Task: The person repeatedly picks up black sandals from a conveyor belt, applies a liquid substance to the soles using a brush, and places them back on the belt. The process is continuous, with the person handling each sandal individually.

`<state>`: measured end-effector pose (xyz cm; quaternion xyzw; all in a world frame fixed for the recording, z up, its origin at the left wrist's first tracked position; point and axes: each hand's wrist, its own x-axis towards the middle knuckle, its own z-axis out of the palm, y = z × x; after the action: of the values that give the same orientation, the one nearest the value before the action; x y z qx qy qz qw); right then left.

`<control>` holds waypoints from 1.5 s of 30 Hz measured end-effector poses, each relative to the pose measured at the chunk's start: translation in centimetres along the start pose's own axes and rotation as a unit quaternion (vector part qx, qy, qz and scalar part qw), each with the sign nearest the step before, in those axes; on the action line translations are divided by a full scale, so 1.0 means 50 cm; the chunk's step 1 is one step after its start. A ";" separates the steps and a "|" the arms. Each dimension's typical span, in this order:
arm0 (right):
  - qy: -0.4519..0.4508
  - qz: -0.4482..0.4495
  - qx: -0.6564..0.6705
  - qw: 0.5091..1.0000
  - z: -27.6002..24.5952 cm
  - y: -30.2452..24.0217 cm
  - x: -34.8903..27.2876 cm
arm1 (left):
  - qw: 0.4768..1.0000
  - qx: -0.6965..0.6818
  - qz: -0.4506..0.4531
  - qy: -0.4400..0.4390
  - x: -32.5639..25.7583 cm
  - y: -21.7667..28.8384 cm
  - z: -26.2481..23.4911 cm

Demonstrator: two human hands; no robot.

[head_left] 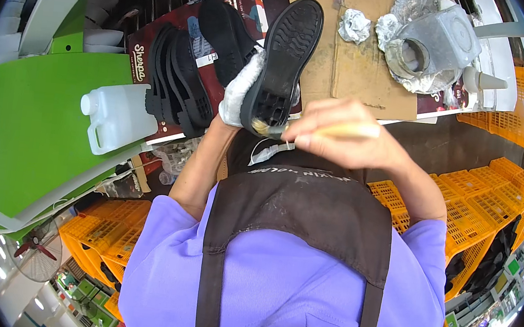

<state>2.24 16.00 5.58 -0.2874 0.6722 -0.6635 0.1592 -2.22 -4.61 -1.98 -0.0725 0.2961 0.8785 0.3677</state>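
Note:
A black shoe sole (292,45) is held up, tilted, with its ridged hollow side showing. My left hand (242,91), in a white glove, grips it along its left edge; the sole hides part of the fingers. In my bare right hand (336,130) is a brush (345,131) with a pale wooden handle, its bristles touching the heel end of the sole. The hand and handle are slightly smeared by motion. Just left of the held sole lies another black sole (224,38), and several more black soles (184,82) lean together in a row farther left.
A white plastic jug (120,117) rests at the left by a green surface (29,126). Cardboard (360,78) covers the table's right part, bearing crumpled wrap (354,26), a cut clear container (444,42) and a nozzle bottle (484,81). Orange crates (482,199) stand at the right.

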 end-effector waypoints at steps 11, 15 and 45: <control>0.220 0.154 -0.103 0.958 -0.077 0.014 0.061 | 0.968 0.239 0.040 -0.059 -0.016 0.018 0.012; 0.310 0.044 -0.215 0.925 -0.095 0.038 0.066 | 0.986 0.155 0.014 -0.055 -0.027 0.003 0.008; 0.262 0.068 0.137 0.953 -0.010 0.012 0.007 | 0.987 -0.155 -0.032 -0.016 -0.002 0.003 0.013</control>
<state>1.56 16.18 5.08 -0.0322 0.6108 -0.7888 0.0597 -2.20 -4.39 -1.33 -0.1243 0.1481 0.9025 0.3849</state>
